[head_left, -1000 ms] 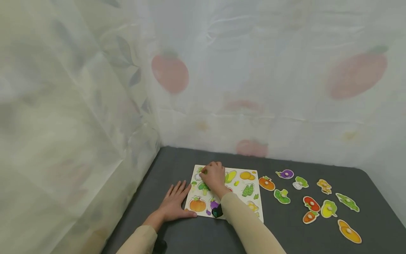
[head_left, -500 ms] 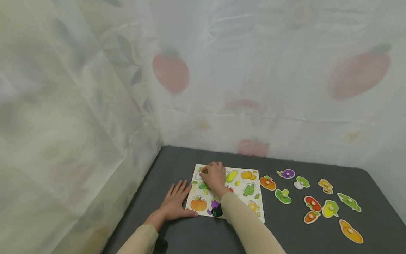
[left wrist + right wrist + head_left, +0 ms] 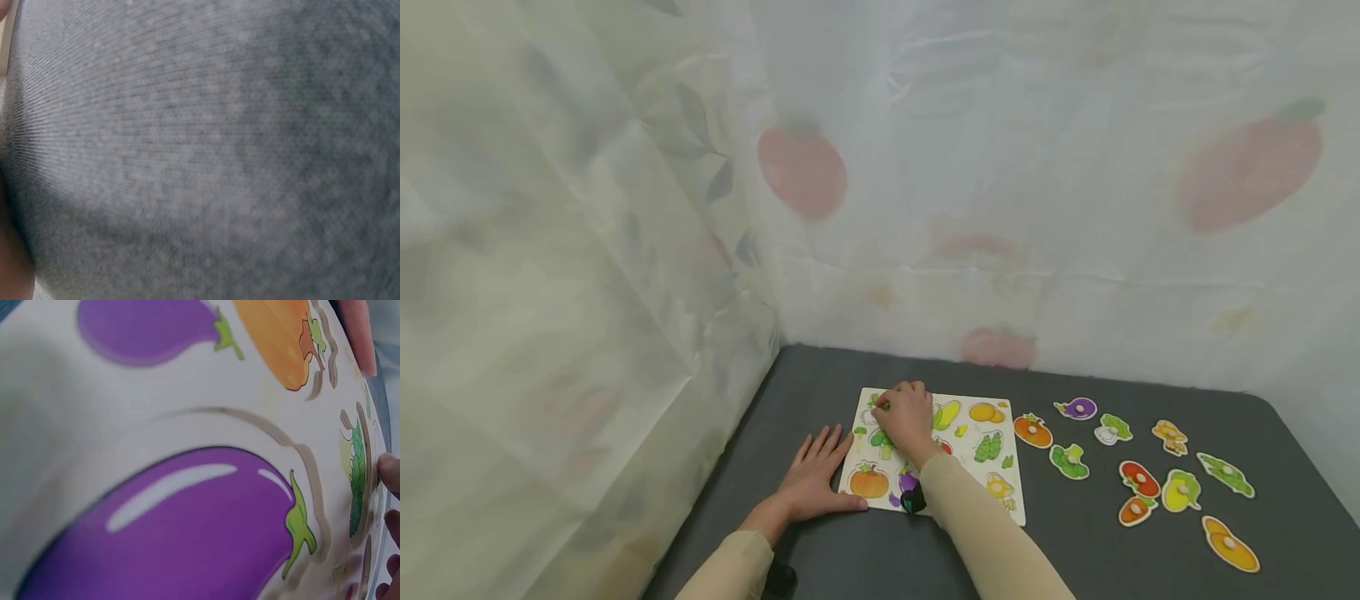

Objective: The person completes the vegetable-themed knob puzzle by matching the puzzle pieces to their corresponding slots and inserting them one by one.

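In the head view, a white vegetable peg-puzzle board lies on the table, printed with pumpkin, eggplant, broccoli and other vegetables. My left hand lies flat and spread at its left side, the thumb along the lower left corner. At the upper left part of the board rests my right hand, its thumb and forefinger bent close together beside a patch of green. Whether they pinch a piece is hidden. The right wrist view has the board's printed eggplant up close, with fingertips at the right edge.
Several loose knobbed pieces lie right of the board, among them a pumpkin, a broccoli, an eggplant, a tomato and a mushroom piece. A printed curtain hangs behind the dark table.
The head view shifted slightly. Both hands, the board and the loose pieces otherwise keep their places.
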The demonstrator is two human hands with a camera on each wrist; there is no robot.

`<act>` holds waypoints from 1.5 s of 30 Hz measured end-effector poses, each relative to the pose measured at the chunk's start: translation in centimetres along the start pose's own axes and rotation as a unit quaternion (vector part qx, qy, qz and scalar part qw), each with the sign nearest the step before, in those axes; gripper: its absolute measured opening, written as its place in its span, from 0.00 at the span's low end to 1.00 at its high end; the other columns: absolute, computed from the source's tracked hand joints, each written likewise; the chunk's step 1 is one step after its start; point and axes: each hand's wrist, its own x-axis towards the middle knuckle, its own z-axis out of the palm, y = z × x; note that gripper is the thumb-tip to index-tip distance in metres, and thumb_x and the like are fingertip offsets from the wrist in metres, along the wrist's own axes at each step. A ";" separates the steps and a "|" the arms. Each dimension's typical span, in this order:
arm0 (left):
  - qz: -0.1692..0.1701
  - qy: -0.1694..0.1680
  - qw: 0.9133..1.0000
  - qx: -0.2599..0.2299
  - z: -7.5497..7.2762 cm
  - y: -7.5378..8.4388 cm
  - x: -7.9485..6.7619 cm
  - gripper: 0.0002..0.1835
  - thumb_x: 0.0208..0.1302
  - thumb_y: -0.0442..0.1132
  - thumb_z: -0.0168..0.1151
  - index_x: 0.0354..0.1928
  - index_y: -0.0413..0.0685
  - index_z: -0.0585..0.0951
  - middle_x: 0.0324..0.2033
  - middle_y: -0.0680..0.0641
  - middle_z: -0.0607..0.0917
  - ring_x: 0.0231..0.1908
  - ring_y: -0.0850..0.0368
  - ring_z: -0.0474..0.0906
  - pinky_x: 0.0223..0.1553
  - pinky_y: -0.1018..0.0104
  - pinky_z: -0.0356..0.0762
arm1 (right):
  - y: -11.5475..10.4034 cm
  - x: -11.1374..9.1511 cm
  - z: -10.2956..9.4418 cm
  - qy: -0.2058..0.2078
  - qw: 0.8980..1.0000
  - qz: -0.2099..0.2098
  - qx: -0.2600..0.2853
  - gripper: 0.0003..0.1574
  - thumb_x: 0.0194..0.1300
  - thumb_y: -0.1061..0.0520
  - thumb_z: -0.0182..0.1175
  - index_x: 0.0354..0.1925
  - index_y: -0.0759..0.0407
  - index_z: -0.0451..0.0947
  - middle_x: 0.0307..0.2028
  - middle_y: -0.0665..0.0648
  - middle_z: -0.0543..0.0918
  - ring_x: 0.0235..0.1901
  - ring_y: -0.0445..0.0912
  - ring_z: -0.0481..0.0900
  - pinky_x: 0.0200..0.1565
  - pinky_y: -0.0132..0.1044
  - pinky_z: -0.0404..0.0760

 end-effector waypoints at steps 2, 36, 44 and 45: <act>0.001 -0.001 1.000 0.002 -0.1 0.1 0.0 0.65 0.50 0.81 0.62 0.82 0.53 0.53 0.81 0.41 0.49 0.79 0.40 0.39 0.75 0.37 0.33 | 0.0 0.0 -0.1 -0.002 1.000 -0.007 -0.007 0.08 0.66 0.44 0.71 0.36 0.44 0.90 0.43 0.52 0.82 0.53 0.54 0.70 0.58 0.54 0.68; 0.015 0.007 1.000 -0.008 -0.2 -2.1 1.8 0.64 0.51 0.78 0.66 0.82 0.51 0.55 0.80 0.39 0.52 0.79 0.37 0.41 0.75 0.36 0.35 | 15.4 -9.5 -20.2 0.063 0.991 -0.041 0.107 0.15 0.74 0.54 0.64 0.54 0.55 0.88 0.50 0.56 0.85 0.59 0.60 0.73 0.58 0.64 0.71; -0.004 -0.009 1.000 0.005 -0.6 -2.2 1.6 0.65 0.50 0.80 0.64 0.82 0.54 0.53 0.80 0.41 0.50 0.79 0.39 0.40 0.75 0.38 0.34 | 19.4 -14.3 -25.4 0.117 0.987 0.010 0.114 0.17 0.76 0.55 0.61 0.56 0.62 0.85 0.52 0.65 0.82 0.59 0.64 0.70 0.51 0.67 0.70; -0.006 -0.012 1.000 0.007 -0.6 -2.2 1.6 0.65 0.51 0.80 0.64 0.83 0.54 0.52 0.80 0.42 0.49 0.79 0.39 0.39 0.75 0.38 0.33 | 19.9 -14.8 -25.8 0.120 0.987 0.016 0.110 0.17 0.76 0.55 0.61 0.56 0.62 0.85 0.53 0.66 0.81 0.59 0.66 0.69 0.50 0.67 0.70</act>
